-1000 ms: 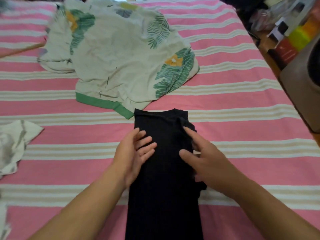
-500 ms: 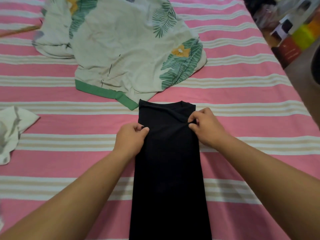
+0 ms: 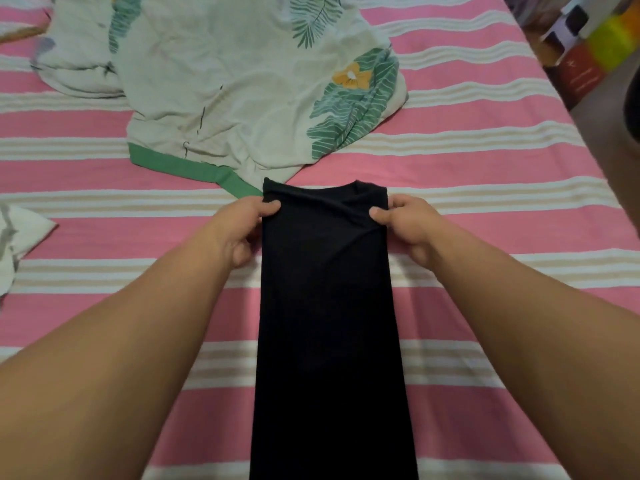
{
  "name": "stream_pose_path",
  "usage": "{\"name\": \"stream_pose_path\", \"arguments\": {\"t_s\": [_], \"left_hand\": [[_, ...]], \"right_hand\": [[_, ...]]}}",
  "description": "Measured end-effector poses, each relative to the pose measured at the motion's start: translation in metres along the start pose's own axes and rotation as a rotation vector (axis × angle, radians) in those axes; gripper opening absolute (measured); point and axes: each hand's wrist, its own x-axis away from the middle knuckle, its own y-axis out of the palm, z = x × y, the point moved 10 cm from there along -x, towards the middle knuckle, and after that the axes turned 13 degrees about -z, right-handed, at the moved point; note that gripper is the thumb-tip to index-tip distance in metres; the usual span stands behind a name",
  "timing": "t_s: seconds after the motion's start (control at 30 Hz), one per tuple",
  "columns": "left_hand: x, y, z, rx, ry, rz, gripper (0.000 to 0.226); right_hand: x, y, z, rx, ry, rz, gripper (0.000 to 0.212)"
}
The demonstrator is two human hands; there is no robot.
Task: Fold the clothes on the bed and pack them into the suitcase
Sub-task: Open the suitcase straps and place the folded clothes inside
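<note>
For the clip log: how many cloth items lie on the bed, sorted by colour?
Black: 1, black garment, gripped by left hand and right hand
Cream leaf-print: 1, leaf-print garment
White-grey: 1, white cloth at the left edge
Total: 3

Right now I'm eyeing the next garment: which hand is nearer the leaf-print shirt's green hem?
Left. The left hand grips just below the green hem; the right hand is farther right.
</note>
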Motion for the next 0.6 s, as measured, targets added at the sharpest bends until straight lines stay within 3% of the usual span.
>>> {"name": "stream_pose_path", "arguments": {"t_s": [0.13,0.2,0.27,0.4,0.47,0.53,0.6], "left_hand": [[0.08,-0.003,-0.005,-0.115,0.198,-0.071,0.019],[0.124,-0.011,-0.028,-0.29,0.254,-0.04,0.032],[0.154,-0.016,-0.059,-0.547,0.248,-0.054,0.041],[0.174,-0.015,-0.117,-0.964,0.219,-0.227,0.066],[0.179,-0.014,-0.109,-0.987,0.279,-0.211,0.06],[0.185,-0.01,-0.071,-1.052,0.489,-0.081,0.04],[0.179,0.02,-0.042,-1.29,0.687,-0.037,0.043]], "right_hand": [[0.073,0.003,-0.011,0.135,-0.228,-0.02,0.008],[0.118,0.007,0.004,0.231,-0.289,-0.058,0.03],[0.148,0.013,0.037,0.384,-0.284,-0.11,0.049],[0.176,0.018,0.096,0.852,-0.3,-0.11,0.06],[0.186,0.009,0.091,0.835,-0.326,-0.058,0.052],[0.19,0.011,0.067,0.81,-0.392,-0.019,0.046],[0.183,0.031,0.046,0.936,-0.481,0.016,0.044]]}}
